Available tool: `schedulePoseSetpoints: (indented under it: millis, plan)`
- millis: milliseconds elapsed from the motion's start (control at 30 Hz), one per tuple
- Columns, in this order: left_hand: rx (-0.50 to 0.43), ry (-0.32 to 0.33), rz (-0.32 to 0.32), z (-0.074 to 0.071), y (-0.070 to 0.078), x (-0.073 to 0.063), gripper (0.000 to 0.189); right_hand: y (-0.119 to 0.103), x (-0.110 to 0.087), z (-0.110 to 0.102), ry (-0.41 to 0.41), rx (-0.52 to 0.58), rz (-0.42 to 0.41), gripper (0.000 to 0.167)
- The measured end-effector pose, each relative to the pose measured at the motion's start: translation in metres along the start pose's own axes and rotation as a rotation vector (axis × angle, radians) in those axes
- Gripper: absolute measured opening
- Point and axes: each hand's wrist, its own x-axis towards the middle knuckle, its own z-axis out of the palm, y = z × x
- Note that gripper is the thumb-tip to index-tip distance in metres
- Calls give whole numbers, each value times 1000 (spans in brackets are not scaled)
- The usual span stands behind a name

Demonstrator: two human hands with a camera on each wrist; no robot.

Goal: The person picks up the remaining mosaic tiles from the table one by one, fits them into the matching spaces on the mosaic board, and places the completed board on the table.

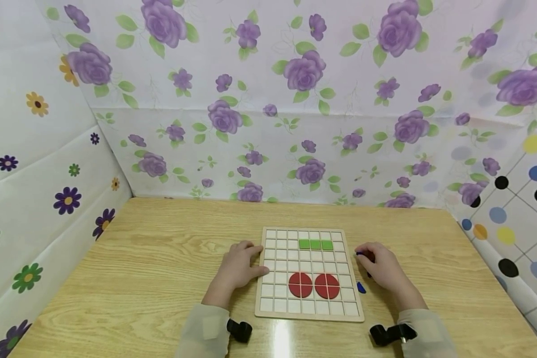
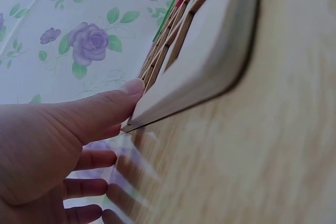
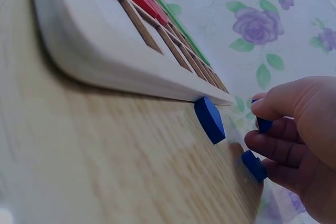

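Note:
A wooden grid board (image 1: 309, 317) lies on the table, with three green squares (image 1: 315, 244) in a row near its top and red quarter pieces (image 1: 300, 285) forming two circles lower down. My left hand (image 1: 238, 267) rests at the board's left edge, its thumb (image 2: 113, 103) on the rim and the other fingers loosely bent beside it. Right of the board, my right hand (image 1: 382, 264) pinches a small blue piece (image 3: 264, 124) between thumb and forefinger. Another blue piece (image 3: 254, 166) is close under its lower fingers; whether they touch it I cannot tell. A third blue piece (image 3: 210, 120) lies against the board's right side.
The wooden table (image 1: 161, 258) reaches back to a floral cloth (image 1: 268, 149). Patterned cloth walls stand at the left (image 1: 49, 199) and right (image 1: 514, 219). Black wrist mounts (image 1: 239, 330) sit on both sleeves.

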Motion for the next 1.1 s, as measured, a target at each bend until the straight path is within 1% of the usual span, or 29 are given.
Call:
schedulePoseSetpoints:
  millis: [133,367,533,700,867,1100]
  plan:
    - [7,7,0,1,-1,0,62,0,0,0,8,-1,0,17]
    - [-86,-30,-36,0,-3,0,63,0,1,2,11,12,16,17]
    - [-149,-53,-42,-1,-3,-1,64,-1,1,3,-5,53,47,18]
    - [-184,-60,-42,-1,-4,-2,66,-3,2,2,-22,88,63,19]
    - [-193,-70,-48,0,-5,0,67,-5,3,0,-30,83,59,18]
    - [-186,-107,-64,-2,-5,3,68,-7,4,-2,-42,105,36,19]
